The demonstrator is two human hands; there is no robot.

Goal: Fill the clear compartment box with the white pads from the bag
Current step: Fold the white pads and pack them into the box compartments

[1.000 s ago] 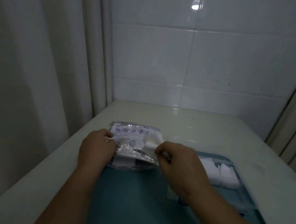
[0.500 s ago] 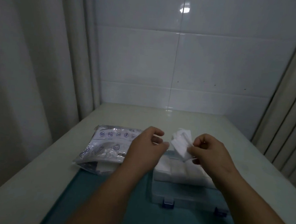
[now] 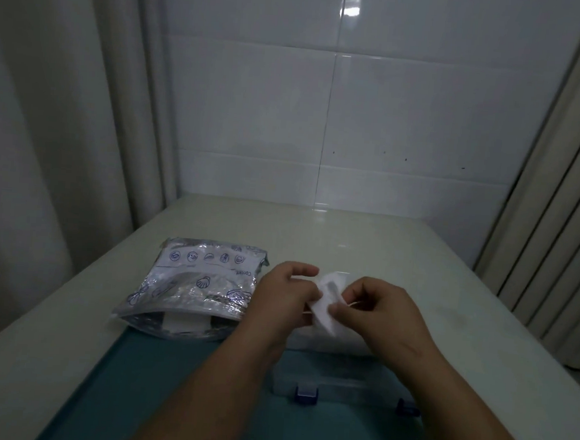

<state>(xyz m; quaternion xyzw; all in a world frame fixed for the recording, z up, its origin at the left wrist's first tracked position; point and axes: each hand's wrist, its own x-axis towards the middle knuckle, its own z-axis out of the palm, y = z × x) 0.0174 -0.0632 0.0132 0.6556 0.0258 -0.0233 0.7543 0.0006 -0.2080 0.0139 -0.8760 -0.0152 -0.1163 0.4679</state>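
1. Well, from the head view: a pale, glossy table runs back to a white tiled wall with a lamp's glare high on the tiles. Curtains hang on both sides.
2. A teal mat covers the near part of the table.
3. On the left lies the bag, flat and crinkled, silvery-clear. Its near edge overlaps the mat and its mouth opens towards me, with a white block showing inside.
4. Its print is blue: a row of round icons, then shells and a bow. The word "Content" reads upside down to me; the rest is too small to read.
5. The box sits on the mat just right of the bag. It is clear, with two blue latches on its near side and white showing in its far part.
6. The pads are a small bunch of thin white squares, fanned and bent, held above the box's far side.
7. My left hand pinches their left edge with thumb and curled fingers. My right hand pinches the right edge the same way.
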